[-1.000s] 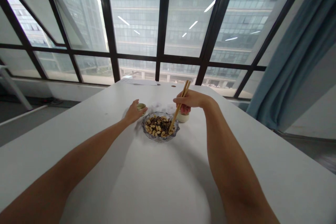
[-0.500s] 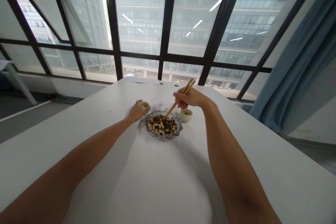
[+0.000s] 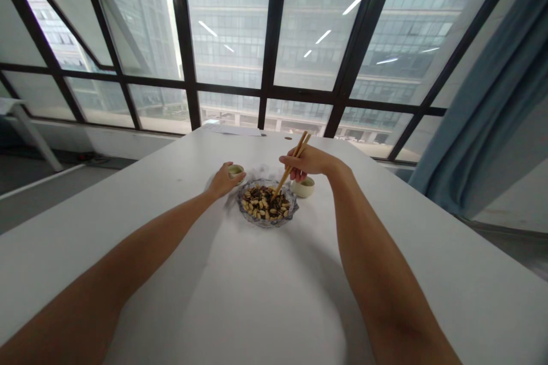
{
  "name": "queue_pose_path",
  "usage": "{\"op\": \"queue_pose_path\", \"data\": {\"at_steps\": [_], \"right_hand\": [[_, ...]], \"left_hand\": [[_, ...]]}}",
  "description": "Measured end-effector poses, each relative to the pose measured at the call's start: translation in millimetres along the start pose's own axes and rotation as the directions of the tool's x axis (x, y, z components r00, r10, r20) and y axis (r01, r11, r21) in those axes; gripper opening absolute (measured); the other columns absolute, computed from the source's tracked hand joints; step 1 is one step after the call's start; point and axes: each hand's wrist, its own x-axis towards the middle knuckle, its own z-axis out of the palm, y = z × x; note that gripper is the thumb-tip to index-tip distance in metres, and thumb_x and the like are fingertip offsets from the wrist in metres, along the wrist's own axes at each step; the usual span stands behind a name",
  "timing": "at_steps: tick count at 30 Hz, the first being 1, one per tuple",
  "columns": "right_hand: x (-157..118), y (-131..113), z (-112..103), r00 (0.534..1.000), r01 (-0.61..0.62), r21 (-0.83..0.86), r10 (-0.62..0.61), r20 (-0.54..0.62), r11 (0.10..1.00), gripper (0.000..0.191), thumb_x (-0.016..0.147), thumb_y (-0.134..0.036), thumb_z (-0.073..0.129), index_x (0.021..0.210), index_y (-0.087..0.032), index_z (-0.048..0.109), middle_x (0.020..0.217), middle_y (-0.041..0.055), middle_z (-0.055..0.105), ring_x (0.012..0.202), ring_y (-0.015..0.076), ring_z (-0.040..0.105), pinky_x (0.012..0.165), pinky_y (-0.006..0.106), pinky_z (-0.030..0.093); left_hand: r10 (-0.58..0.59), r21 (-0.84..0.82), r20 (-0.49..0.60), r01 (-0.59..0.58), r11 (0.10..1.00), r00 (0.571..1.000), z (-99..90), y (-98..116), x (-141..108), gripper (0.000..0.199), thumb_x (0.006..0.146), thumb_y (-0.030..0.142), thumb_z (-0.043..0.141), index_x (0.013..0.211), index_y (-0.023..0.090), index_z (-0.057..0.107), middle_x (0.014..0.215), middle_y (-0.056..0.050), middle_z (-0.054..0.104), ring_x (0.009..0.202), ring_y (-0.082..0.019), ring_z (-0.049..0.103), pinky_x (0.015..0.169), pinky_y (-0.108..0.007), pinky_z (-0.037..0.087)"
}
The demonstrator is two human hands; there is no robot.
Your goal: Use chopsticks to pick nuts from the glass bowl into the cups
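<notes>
Pinched in my right hand point(image 3: 306, 161) is a pair of wooden chopsticks point(image 3: 283, 180), slanting down with the tips among the dark seeds and pale nuts point(image 3: 264, 204). These lie in a clear glass bowl point(image 3: 269, 224) with a scalloped rim. My left hand point(image 3: 226, 180) is wrapped round a small pale cup point(image 3: 236, 170) beside the bowl's far left side. A second pale cup point(image 3: 305, 189) stands at the bowl's right, just under my right hand, its inside partly visible.
The white table point(image 3: 252, 285) stretches to the windows point(image 3: 231, 40). A white sheet point(image 3: 237, 130) lies at its far edge, near a round brown spot point(image 3: 288, 138). A blue curtain point(image 3: 483, 91) hangs at the right, and a white table leg point(image 3: 36, 137) stands at the far left.
The chopsticks have become steeper, and their tips have shifted slightly right and nearer within the bowl. My right hand moved a little left. My left hand stays on its cup.
</notes>
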Motion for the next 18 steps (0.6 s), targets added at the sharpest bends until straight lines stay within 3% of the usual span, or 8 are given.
{"op": "queue_pose_path", "data": {"at_steps": [9,18], "right_hand": [[-0.5,5.2,-3.4,0.999,0.035,0.039,-0.035,0.001,0.999,0.036,0.101,-0.031,0.061,0.068,-0.015,0.061,0.053,0.0039,0.068,0.043,0.0118,0.064,0.046,0.021,0.056],[-7.2,13.4,-18.5,0.967,0.138,0.207,-0.086,-0.242,0.969,0.036,0.097,-0.037,0.065,0.070,-0.015,0.061,0.052,0.0055,0.068,0.040,0.0126,0.062,0.037,0.019,0.050]], "left_hand": [[-0.019,0.006,0.024,0.019,1.000,1.000,-2.1,3.8,-1.9,0.073,0.083,0.059,0.069,0.138,0.016,0.050,0.124,-0.015,0.067,0.116,-0.030,0.065,0.098,-0.039,0.051],[0.002,-0.032,0.027,-0.001,0.999,1.000,-3.1,-1.6,-2.8,0.074,0.079,0.054,0.074,0.138,0.017,0.051,0.128,-0.015,0.065,0.118,-0.031,0.065,0.100,-0.041,0.051]]}}
